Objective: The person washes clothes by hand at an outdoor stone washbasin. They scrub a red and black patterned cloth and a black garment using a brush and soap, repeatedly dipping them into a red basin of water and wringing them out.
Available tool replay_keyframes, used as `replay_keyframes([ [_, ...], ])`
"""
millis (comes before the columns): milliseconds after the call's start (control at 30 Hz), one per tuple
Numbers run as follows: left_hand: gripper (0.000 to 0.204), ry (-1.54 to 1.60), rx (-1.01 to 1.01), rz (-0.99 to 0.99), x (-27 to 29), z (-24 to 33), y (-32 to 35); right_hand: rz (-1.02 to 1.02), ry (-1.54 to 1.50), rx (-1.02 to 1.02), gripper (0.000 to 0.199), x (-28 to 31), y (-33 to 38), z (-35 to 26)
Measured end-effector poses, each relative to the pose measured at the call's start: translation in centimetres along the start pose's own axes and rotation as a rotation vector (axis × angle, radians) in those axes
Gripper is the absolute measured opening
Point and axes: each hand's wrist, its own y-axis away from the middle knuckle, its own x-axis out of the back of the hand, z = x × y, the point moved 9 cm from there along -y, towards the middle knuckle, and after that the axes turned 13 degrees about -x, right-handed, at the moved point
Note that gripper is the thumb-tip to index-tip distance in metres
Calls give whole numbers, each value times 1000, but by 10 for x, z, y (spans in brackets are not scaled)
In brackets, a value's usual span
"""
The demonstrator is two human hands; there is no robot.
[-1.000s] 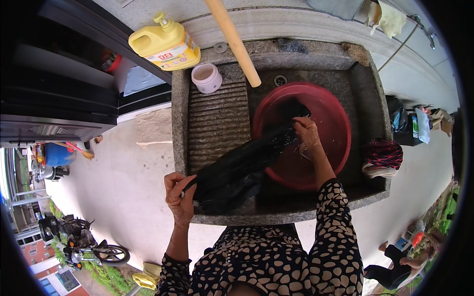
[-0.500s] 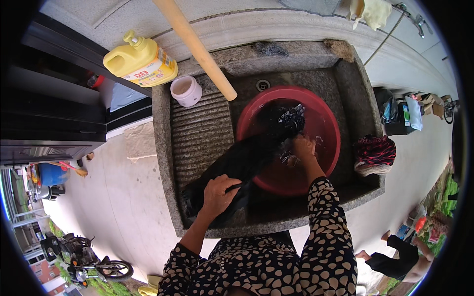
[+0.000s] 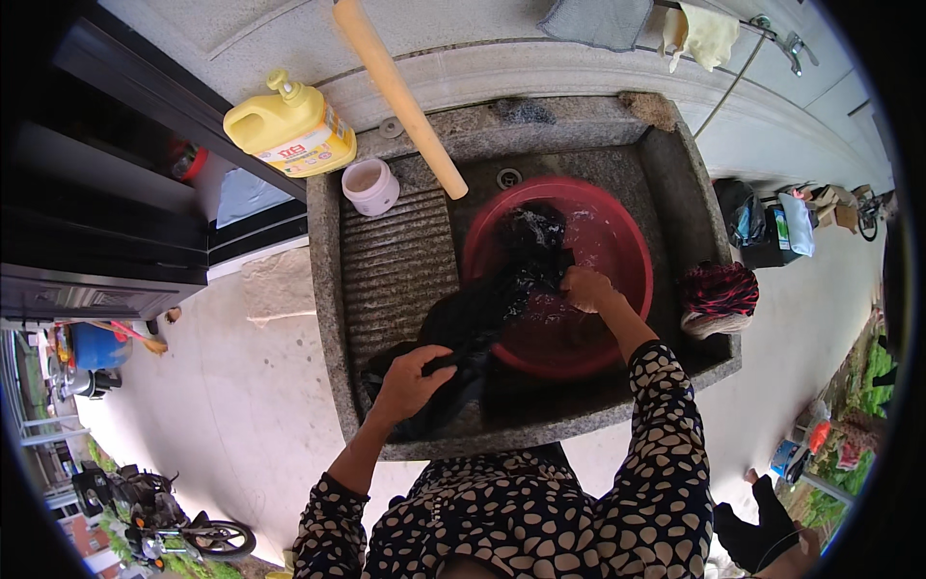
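- The left hand [image 3: 410,381] is pinching black cloth [image 3: 453,328] between thumb and fingers, near the sink's front edge.
- The cloth is stretching from there over the ribbed washboard [image 3: 395,256] into the red basin [image 3: 634,270] — its far end is lying in water.
- The right hand [image 3: 586,288] is curling beside the cloth, over the basin; whether it is gripping any, I cannot tell.
- Beyond, a pink tub [image 3: 370,190] is standing near a yellow pump bottle [image 3: 289,132].
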Motion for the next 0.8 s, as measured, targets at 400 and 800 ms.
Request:
replay_keyframes([
  [400,22,1160,-85,779,94,5,34,127,-1007,411,12,199,104,-138],
  [800,43,-386,-8,399,40,-68,45,839,-634,110,23,90,-4,-217],
])
